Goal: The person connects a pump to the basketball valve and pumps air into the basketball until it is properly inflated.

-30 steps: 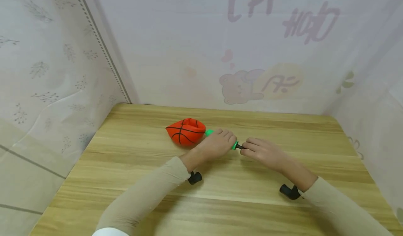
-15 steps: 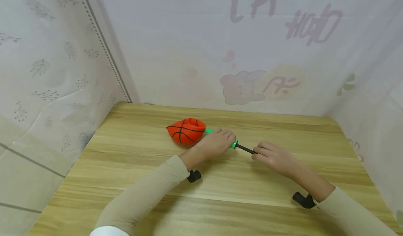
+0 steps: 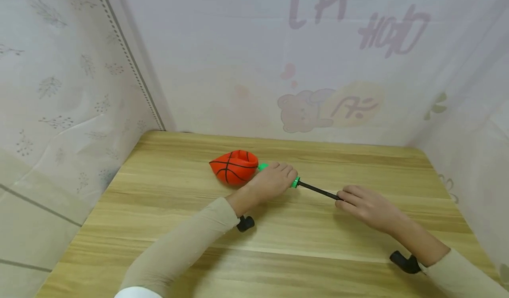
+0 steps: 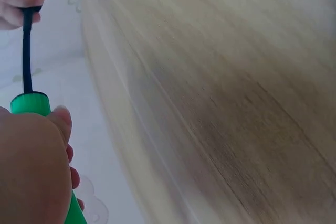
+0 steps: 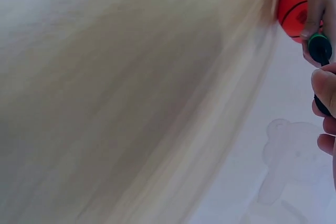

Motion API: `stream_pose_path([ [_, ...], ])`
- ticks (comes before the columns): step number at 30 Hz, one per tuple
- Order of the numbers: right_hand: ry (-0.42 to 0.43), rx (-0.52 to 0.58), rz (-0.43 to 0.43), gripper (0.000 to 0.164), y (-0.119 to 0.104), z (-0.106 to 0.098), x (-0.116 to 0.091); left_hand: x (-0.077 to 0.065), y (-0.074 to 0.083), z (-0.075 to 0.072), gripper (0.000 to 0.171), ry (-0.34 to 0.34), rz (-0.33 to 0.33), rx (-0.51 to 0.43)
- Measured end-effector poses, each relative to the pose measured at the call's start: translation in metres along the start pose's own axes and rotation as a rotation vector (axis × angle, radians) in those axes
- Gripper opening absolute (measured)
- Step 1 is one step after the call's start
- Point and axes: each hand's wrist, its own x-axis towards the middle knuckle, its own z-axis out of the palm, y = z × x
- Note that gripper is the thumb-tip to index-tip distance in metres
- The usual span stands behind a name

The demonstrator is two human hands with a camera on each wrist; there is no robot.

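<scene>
A green hand pump [image 3: 295, 182] with a black rod [image 3: 318, 190] lies across the middle of the head view. My left hand [image 3: 274, 181] grips its green barrel, fingers wrapped round it in the left wrist view. With fingers and thumb, my right hand [image 3: 367, 207] holds the black handle [image 5: 321, 106] at the rod's far end. The rod is drawn well out of the barrel. At the pump's other end sits a partly deflated orange ball [image 3: 233, 167] with black basketball lines, its top caved in. The left hand hides most of the barrel.
Both hands work above a wood-grain table [image 3: 254, 271]. A printed cloth [image 3: 222, 68] hangs behind it and at both sides. Black wrist mounts [image 3: 245, 223] stick out under the forearms.
My right hand has moved right and toward me, drawing the black rod far out of the green barrel. The left hand and the ball have stayed nearly still.
</scene>
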Motion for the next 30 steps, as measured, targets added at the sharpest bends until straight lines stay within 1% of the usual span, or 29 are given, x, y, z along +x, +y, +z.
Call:
stream_pose_path([
  [2, 0.016, 0.007, -0.008, 0.039, 0.001, 0.003, 0.008, 0.000, 0.000, 0.000, 0.017, -0.008, -0.007, -0.017],
  [6, 0.007, 0.024, -0.024, 0.041, 0.002, 0.011, 0.025, 0.001, 0.003, 0.001, 0.015, -0.027, -0.016, -0.032],
  [12, 0.007, 0.041, -0.040, 0.044, 0.005, 0.023, 0.045, 0.001, 0.008, 0.001, 0.015, 0.006, -0.006, -0.008],
  [15, -0.023, 0.032, -0.043, 0.045, 0.009, 0.026, 0.054, 0.005, 0.008, 0.000, 0.016, 0.022, -0.008, 0.016],
  [19, -0.035, 0.027, -0.036, 0.047, 0.008, 0.033, 0.064, 0.003, 0.008, 0.001, 0.018, 0.017, 0.004, 0.028],
  [25, 0.000, 0.023, -0.041, 0.048, 0.007, 0.036, 0.069, 0.000, 0.004, -0.001, 0.018, -0.002, 0.014, 0.001],
  [30, 0.025, 0.049, -0.055, 0.042, 0.005, 0.032, 0.059, -0.004, 0.003, -0.003, 0.019, -0.009, 0.013, -0.001],
])
